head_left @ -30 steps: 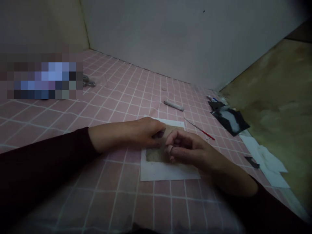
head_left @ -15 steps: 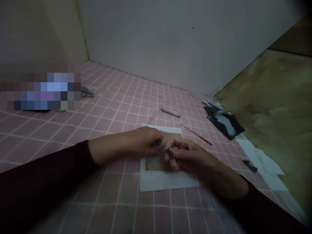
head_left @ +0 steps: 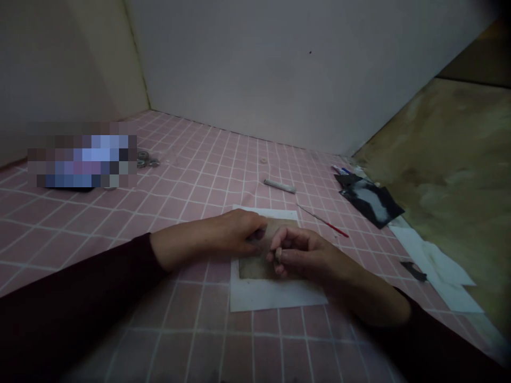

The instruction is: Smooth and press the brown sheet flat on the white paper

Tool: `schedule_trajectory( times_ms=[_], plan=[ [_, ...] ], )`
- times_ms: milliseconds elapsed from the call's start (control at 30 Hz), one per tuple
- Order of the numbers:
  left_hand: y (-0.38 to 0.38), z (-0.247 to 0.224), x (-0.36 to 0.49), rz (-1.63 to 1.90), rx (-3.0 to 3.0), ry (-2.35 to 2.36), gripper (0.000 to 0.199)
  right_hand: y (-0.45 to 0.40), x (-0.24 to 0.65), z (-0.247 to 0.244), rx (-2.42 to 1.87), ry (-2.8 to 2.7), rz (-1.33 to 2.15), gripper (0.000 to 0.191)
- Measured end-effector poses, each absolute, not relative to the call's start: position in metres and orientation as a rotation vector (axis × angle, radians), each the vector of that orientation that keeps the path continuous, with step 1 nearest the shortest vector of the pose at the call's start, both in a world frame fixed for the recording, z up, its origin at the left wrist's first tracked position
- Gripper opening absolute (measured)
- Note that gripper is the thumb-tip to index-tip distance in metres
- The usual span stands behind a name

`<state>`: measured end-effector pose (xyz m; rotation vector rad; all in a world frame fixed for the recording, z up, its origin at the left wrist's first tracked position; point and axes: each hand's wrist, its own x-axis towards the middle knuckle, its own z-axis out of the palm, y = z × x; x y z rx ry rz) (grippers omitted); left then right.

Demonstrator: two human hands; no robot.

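Watching remotely, I see a grey tube (head_left: 279, 186) on the pink checked cloth (head_left: 191, 173), with a pale ring (head_left: 263, 160) (tiny from where I sit) beyond it. To the right I make out a black packet (head_left: 372, 204), white sheets (head_left: 449, 266) and a dark scrap (head_left: 413, 271); far left, some round pieces (head_left: 142, 157).

piece (head_left: 278, 255) in right fingers (head_left: 299, 258): too small to tell | brown sheet (head_left: 255, 269): part-hidden | sleeves (head_left: 99, 282): edge-cut
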<state>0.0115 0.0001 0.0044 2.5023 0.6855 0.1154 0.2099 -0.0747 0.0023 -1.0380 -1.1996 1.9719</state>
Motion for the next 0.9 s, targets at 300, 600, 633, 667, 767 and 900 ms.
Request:
schedule_trajectory(
  times_ms=[300,600,633,667,767,900],
  plan=[
    [0.0002,0.0023,0.0105,0.135,2.512,0.687,0.016,-0.0785,0.2065,0.0066,-1.092,-1.381,1.877,0.014],
    [0.0008,0.0026,0.0107,0.126,2.514,0.677,0.016,-0.0781,0.2085,0.0041,-1.065,-1.373,1.870,0.011],
    [0.0006,0.0028,0.0105,0.130,2.510,0.671,0.016,-0.0781,0.2085,0.0037,-1.063,-1.371,1.872,0.011],
    [0.0004,0.0032,0.0104,0.132,2.506,0.670,0.017,-0.0782,0.2084,0.0034,-1.062,-1.368,1.878,0.011],
    [-0.0007,0.0051,0.0097,0.112,2.494,0.683,0.021,-0.0783,0.2077,0.0028,-1.047,-1.330,1.892,0.012],
    [-0.0016,0.0062,0.0091,0.120,2.476,0.650,0.021,-0.0776,0.2070,0.0025,-0.994,-1.285,1.902,0.017]
  ],
)
